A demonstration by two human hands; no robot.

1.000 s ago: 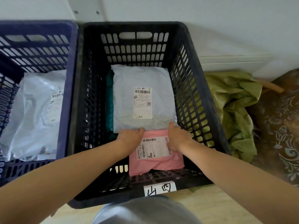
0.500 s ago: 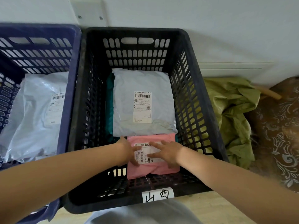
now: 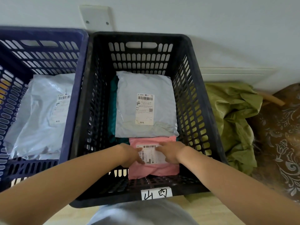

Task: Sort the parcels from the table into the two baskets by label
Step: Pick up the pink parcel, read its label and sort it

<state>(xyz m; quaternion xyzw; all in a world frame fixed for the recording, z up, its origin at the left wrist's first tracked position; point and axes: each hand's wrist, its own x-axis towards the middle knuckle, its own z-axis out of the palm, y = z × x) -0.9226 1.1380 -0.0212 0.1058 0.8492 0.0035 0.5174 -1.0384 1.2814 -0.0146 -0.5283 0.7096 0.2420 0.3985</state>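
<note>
The pink parcel (image 3: 162, 170) lay flat at the near end of the black basket (image 3: 191, 46), its white label facing up. Both hands rested on that label: the left hand (image 3: 129, 154) came in from the left with its fingers stretched across the barcode edge, and the right hand (image 3: 168, 151) lay on the label's right part, fingers straight and pointing left. Neither hand curled round the parcel; both were released and pressed flat on it. The pink parcel's far edge touched a larger grey parcel (image 3: 129, 111), which filled the middle of the same basket, label up, on top of a teal parcel (image 3: 112, 111) that showed along its left side. A white tag (image 3: 156, 194) with handwritten characters sat on the black basket's near rim. Just to the left stood the blue basket (image 3: 78, 78), touching the black one, with a crinkled grey parcel (image 3: 40, 119) inside. To the right of the black basket lay a crumpled green sack (image 3: 233, 119) and, beyond it, a brown patterned cloth (image 3: 279, 143).
</note>
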